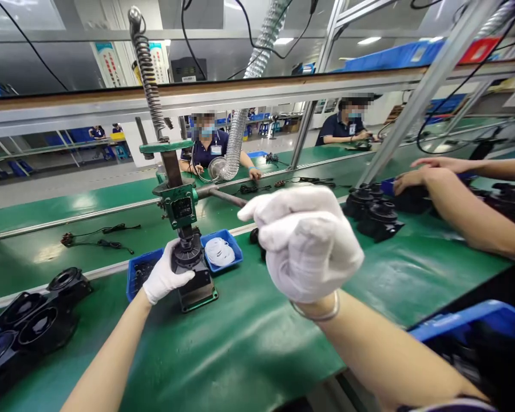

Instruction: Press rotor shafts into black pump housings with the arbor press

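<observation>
A green hand press (182, 206) with a coil spring (150, 80) above it stands on the bench. My left hand (165, 277), in a white glove, is closed round the side of a black round plastic housing (189, 252) under the press ram. The ram comes down onto the middle of that housing. My right hand (306, 243), also gloved, makes a fist at the end of the press lever (227, 197); the fingers hide the lever's grip. A blue tray of white rings (220, 252) sits right of the press, and a blue tray of small black parts (139, 274) sits left.
Several black housings (38, 320) lie at the left, and more black housings (375, 212) at the right. A co-worker's hands (429, 174) work over there. A blue bin (476, 320) stands at lower right. Cables (107, 243) lie on the green surface behind a rail.
</observation>
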`<state>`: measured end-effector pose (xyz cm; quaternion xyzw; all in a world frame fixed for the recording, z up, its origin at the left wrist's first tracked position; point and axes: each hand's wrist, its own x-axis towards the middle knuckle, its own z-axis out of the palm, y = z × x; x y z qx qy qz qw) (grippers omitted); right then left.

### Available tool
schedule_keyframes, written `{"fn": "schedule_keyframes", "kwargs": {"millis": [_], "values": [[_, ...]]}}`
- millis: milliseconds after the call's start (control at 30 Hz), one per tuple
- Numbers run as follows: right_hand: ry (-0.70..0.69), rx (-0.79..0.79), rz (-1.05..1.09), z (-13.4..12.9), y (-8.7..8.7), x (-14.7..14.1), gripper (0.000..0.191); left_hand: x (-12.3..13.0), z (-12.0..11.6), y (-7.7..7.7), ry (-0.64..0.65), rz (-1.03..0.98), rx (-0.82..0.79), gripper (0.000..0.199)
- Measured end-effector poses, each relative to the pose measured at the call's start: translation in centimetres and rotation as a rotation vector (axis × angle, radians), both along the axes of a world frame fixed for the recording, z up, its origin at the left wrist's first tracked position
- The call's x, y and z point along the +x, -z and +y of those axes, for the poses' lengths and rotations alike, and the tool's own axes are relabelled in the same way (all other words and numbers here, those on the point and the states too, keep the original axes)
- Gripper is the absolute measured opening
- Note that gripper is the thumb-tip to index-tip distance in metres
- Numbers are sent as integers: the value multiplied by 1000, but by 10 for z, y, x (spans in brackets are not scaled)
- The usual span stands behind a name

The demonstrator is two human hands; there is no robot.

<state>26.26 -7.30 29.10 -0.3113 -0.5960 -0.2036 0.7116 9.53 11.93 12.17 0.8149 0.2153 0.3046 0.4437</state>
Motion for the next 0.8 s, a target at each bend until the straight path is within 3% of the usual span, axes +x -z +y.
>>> {"fn": "schedule_keyframes", "kwargs": {"millis": [100,267,400,467,567,633,700,800], "values": [[-61,116,43,5,1,-3,35,-3,0,-2,55,13,-52,92],[-64,163,33,7,6,-3,33,-4,0,-10,60,28,-58,95],[-105,-21,-7,2,-10,5,22,-8,-14,-18,25,17,-42,94],[-122,-105,62,-2,-7,14,19,-15,-33,-16,26,10,-7,88],[-44,-338,98,-4,30,33,31,-28,-67,2,132,11,54,80],[21,-674,-39,-7,73,45,33,-32,-85,19,245,25,17,81],[44,-975,-256,-12,115,51,40,-33,-93,35,342,82,-92,81],[-1,-1183,-521,-21,158,49,50,-32,-87,46,394,175,-230,74]]}}
